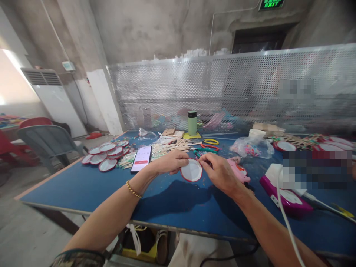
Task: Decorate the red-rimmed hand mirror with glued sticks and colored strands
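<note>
A round white disc with a red rim (pixel 191 170) is held up over the blue table (pixel 167 211), between both hands. My left hand (pixel 174 162) pinches its upper left edge, fingers curled. On the opposite side, my right hand (pixel 218 168) has thumb and forefinger closed at the upper right edge. A phone (pixel 141 159) lies left of my left hand. Beside my right hand lies a pink object (pixel 237 170).
Similar discs (pixel 107 164) are heaped at the left, others (pixel 286 146) at the right. Wooden sticks (pixel 167 149), pliers (pixel 210 141), a green bottle (pixel 192 123) and a plastic bag (pixel 253 147) lie behind. A purple-and-white device (pixel 289 196) with a cable sits at right.
</note>
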A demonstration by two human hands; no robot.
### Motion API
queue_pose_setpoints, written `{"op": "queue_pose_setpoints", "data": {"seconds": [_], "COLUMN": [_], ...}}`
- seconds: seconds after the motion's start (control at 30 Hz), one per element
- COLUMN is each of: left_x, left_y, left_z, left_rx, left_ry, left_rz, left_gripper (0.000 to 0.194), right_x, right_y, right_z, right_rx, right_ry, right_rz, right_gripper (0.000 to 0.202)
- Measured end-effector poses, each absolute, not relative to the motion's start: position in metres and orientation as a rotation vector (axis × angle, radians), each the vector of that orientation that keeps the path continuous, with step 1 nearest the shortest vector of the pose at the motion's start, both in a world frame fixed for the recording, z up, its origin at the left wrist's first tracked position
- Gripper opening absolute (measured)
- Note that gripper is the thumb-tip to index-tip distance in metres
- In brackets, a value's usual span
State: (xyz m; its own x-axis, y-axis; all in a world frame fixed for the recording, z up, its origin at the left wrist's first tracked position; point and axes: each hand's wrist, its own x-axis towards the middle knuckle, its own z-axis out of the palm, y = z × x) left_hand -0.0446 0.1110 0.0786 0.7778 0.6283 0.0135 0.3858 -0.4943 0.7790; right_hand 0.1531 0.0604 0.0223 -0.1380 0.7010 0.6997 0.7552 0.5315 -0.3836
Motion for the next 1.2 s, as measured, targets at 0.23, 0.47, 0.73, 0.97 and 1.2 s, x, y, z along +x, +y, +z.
{"op": "queue_pose_setpoints", "data": {"seconds": [0.23,0.47,0.73,0.97,1.2], "left_x": [-0.045,-0.037,-0.025,-0.031,-0.027], "left_y": [0.112,0.11,0.104,0.107,0.106], "left_z": [0.077,0.068,0.052,0.06,0.054], "left_rx": [2.134,2.24,2.131,1.945,1.759], "left_ry": [0.773,0.827,0.79,0.706,0.649], "left_rz": [0.383,0.477,0.433,0.359,0.41], "left_gripper": [0.026,0.023,0.02,0.023,0.034], "right_x": [0.152,0.154,0.157,0.154,0.152], "right_y": [0.059,0.06,0.065,0.066,0.064], "right_z": [0.025,0.028,0.027,0.028,0.027], "right_rx": [-1.181,-1.27,-1.282,-1.177,-1.187], "right_ry": [-1.852,-1.719,-1.82,-1.889,-1.765], "right_rz": [0.013,0.098,0.143,0.238,0.479], "right_gripper": [0.018,0.023,0.025,0.021,0.027]}}
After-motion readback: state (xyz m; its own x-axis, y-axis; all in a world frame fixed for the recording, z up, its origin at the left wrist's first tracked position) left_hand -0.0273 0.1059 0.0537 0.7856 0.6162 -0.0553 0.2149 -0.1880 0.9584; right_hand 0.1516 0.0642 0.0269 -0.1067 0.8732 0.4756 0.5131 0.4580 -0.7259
